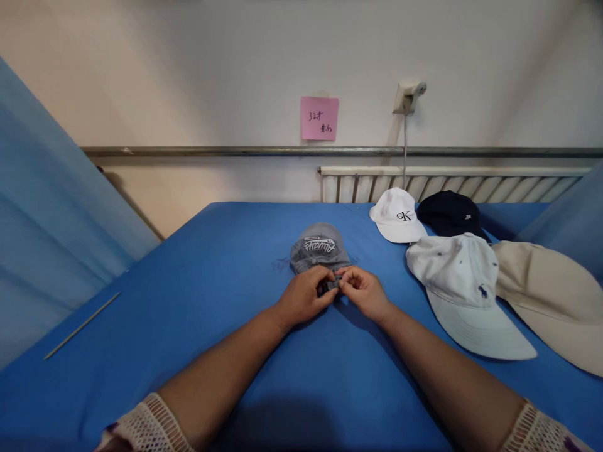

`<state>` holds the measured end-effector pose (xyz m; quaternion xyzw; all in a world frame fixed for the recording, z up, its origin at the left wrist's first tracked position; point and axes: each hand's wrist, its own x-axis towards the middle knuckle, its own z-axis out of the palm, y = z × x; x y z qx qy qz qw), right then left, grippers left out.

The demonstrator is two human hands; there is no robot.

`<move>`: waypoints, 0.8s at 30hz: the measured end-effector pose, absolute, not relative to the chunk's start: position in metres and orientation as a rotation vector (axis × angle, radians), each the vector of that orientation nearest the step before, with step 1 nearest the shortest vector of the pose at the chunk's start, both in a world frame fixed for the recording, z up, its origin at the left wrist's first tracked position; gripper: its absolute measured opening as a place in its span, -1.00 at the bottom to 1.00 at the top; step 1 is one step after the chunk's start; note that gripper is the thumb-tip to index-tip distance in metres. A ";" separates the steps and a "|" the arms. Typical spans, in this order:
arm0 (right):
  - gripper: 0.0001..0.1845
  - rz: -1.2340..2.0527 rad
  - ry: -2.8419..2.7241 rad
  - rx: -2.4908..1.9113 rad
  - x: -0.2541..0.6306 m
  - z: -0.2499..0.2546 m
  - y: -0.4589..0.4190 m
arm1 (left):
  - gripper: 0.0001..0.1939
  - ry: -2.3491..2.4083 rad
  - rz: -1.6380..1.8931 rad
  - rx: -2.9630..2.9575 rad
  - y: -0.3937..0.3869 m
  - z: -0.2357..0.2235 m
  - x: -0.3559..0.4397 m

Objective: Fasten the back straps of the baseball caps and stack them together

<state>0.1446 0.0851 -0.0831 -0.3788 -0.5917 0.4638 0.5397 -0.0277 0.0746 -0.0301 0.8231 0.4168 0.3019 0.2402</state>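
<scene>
A grey cap (315, 233) with white lettering that reads upside down lies in the middle of the blue-covered table. At its near edge, my left hand (308, 294) is closed, thumb and fingers pinching the dark fabric or strap there. My right hand (362, 290) pinches the same edge from the right, its fingertips almost meeting those of the left. The small part between the fingertips is mostly hidden. Dark marks or loose threads show on the cover on either side of the cap.
To the right lie a white cap (396, 210), a black cap (447, 210), a pale cap (459, 276) and a beige cap (551, 282). A thin stick (82, 325) lies at left on the blue cover (188, 282). Behind are a metal rail (235, 151) and radiator (452, 182).
</scene>
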 end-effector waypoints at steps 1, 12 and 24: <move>-0.70 1.102 -1.404 -0.905 0.144 -0.083 0.085 | -0.90 1.142 0.824 2.257 0.075 -0.031 -0.028; -0.73 1.107 -1.407 -0.909 0.145 -0.085 0.085 | -0.87 1.293 0.697 2.419 0.073 -0.027 -0.028; -0.68 1.163 -1.336 -0.940 0.143 -0.088 0.085 | -0.78 1.293 0.691 2.554 0.069 -0.027 -0.027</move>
